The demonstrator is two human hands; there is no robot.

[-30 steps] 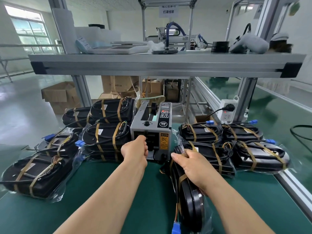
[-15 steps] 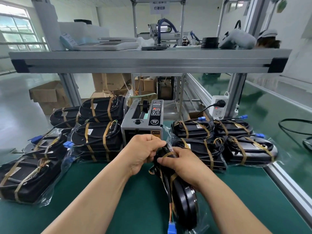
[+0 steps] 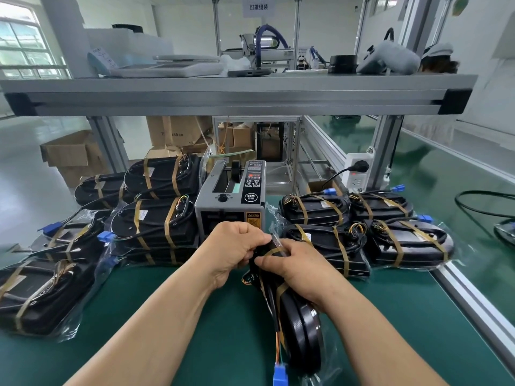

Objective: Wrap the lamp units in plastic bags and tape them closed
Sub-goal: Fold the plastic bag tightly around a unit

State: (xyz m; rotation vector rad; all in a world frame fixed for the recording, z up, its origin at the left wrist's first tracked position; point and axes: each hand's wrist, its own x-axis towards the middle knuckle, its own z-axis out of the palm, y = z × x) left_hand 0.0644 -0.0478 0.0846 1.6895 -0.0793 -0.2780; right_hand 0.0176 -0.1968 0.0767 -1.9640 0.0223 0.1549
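Aluminium shelf (image 3: 239, 93) spans above your grip; window (image 3: 22, 45) far left; green mat (image 3: 195, 344) beneath; cardboard boxes (image 3: 72, 154) beyond.

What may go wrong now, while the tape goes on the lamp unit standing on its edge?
1. The lamp unit stands on edge, steadied near its top by the left hand and right hand; a slack grip may let it topple.
2. The tape strip curves between the hands; it may crease or stick to itself instead of sealing the plastic bag.
3. The blue connector sits on thin wires at the near end; it may snag.
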